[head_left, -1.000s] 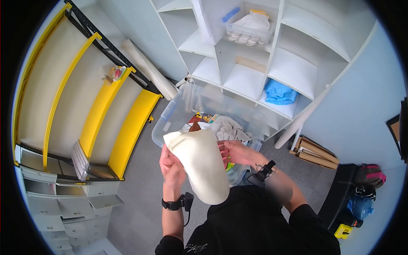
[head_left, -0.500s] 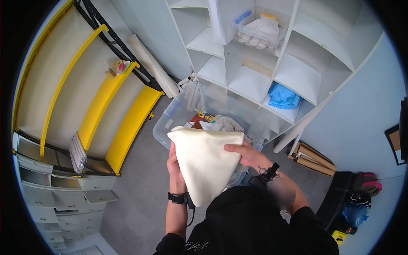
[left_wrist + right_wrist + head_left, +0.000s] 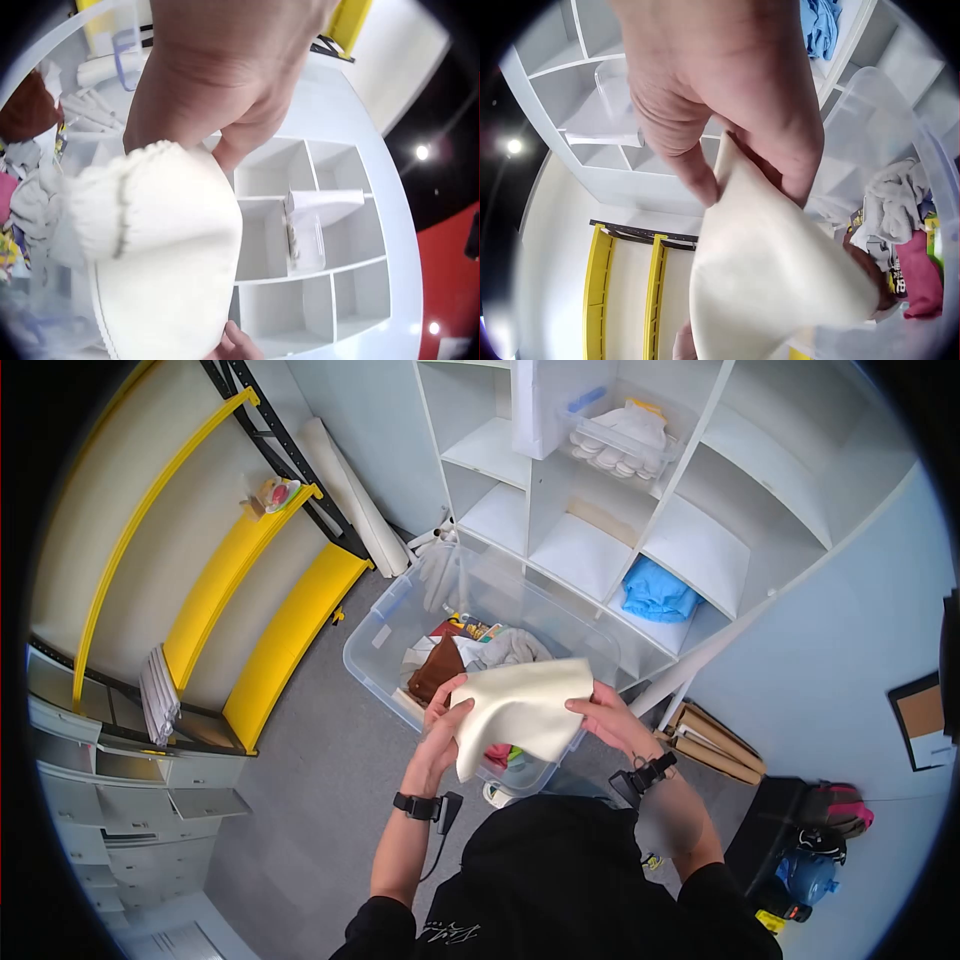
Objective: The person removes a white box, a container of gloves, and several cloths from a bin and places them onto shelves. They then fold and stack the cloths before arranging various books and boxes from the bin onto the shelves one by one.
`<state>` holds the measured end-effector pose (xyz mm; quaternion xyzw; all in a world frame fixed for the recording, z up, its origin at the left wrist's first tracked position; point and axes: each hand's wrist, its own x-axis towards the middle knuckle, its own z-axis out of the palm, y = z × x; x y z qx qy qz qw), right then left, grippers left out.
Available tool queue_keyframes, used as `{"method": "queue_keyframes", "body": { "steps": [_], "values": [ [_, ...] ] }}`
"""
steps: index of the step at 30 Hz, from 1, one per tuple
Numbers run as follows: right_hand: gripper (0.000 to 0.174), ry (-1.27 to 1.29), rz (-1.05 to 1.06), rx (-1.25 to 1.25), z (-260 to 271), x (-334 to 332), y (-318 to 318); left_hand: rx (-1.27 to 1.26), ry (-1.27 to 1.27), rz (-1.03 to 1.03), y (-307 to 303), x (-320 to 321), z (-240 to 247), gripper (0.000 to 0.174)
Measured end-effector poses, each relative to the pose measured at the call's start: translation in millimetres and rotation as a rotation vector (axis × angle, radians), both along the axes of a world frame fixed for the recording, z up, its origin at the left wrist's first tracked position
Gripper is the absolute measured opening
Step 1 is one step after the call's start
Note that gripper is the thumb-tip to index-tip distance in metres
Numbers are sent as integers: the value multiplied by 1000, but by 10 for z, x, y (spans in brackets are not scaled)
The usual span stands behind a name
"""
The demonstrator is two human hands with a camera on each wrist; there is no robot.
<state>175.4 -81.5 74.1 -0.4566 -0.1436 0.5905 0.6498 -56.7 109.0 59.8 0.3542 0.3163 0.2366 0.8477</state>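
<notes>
A: Where is the cream cloth [image 3: 530, 705] at this moment?
B: It is in the air, above the near part of the clear tub [image 3: 393, 628]. It hangs between the two hands, with a soft fold in its middle. In the left wrist view I see a line of stitching along its edge.
A: And how are the fingers?
B: The left hand [image 3: 443, 722] grips one side of the cloth, with the thumb on top. The right hand [image 3: 608, 718] pinches the opposite side between thumb and fingers.
A: What does the tub contain?
B: A brown piece [image 3: 437, 668] lies in it, near its left wall, just beside the grey cloth [image 3: 512, 648]. There is also a pink cloth [image 3: 921, 277], partly hidden by the cream cloth in the head view.
A: Please tell me also what is around the tub.
B: Behind it stands the white shelf [image 3: 575, 555], which holds a blue cloth [image 3: 658, 590] and a small bin of white gloves [image 3: 625, 440]. To the left of the tub is the yellow rack [image 3: 290, 640]. To its right are the cardboard pieces [image 3: 715, 740], and farther to the right, a backpack [image 3: 845, 810].
</notes>
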Motion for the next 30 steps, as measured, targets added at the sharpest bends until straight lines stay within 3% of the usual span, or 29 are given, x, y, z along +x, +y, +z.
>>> {"method": "queue_keyframes", "body": {
  "steps": [3,4,7,9,12,15,18,24,27,30],
  "values": [
    [58,-142,-104,-109,-71,163,-12,136,56,-77,93,-62,-83,28],
    [62,-139,-218,-134,140,112,-1,171,72,-99,121,-78,-55,27],
    [63,-243,-152,-52,174,40,-31,254,112,-133,130,-51,113,31],
    [65,-510,-47,-17,-113,107,-61,346,146,-138,88,-16,216,34],
    [63,-834,23,-104,-99,85,-67,671,243,-296,107,-81,328,42],
    [61,-1241,27,-177,221,-20,-33,1150,379,-268,129,-85,401,49],
    [48,-1329,-89,-166,346,-114,-10,1171,446,-266,121,-38,617,52],
    [25,-1546,-199,-85,595,-131,5,1121,414,-170,159,83,832,28],
    [24,-1322,-171,141,676,-29,27,1257,482,-134,225,117,964,18],
    [26,-836,-133,-12,864,-45,5,1314,354,9,275,178,944,14]
  ]
}}
